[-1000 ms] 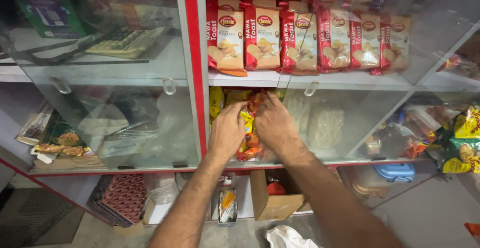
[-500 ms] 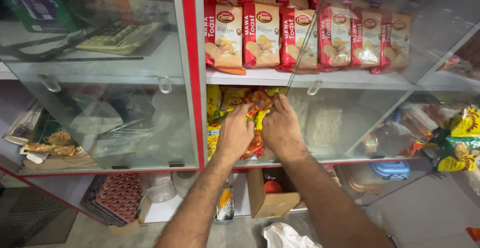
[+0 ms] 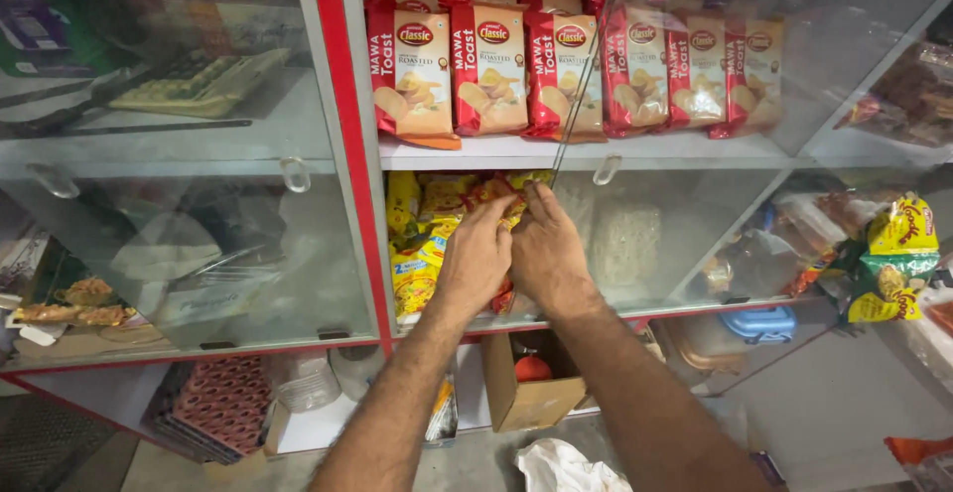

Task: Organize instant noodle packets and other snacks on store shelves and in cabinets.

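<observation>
Reaching into the middle shelf of a glass-fronted, red-framed display cabinet (image 3: 349, 204), both hands work on a stack of yellow, soft plastic noodle packets (image 3: 422, 254).

1. Left hand (image 3: 476, 259): fingers curled forward, tips pressed against the upper edge of the yellow packets. Whether the tips pinch a packet or only push on it cannot be told, as the hand's back hides them.
2. Right hand (image 3: 546, 254): just beside the left hand and touching it at the thumb side, fingers bent and pointing up toward the packet tops. Its grip is likewise hidden.
3. Packet location: the yellow packets stand upright at the left end of the middle shelf, directly under the white shelf board (image 3: 596, 151). More packets show to the left of the hands, against the red frame.

Progress, as a judgement: the stack appears mostly in place, with the hands on the packets nearest the shelf centre. The right part of the same shelf holds pale, flat packets (image 3: 625, 244) behind the glass.

Surroundings: a row of red-and-cream toast packets (image 3: 491, 65) stands on the shelf above. An open brown cardboard box (image 3: 526, 398) sits on the low shelf below the hands.
</observation>
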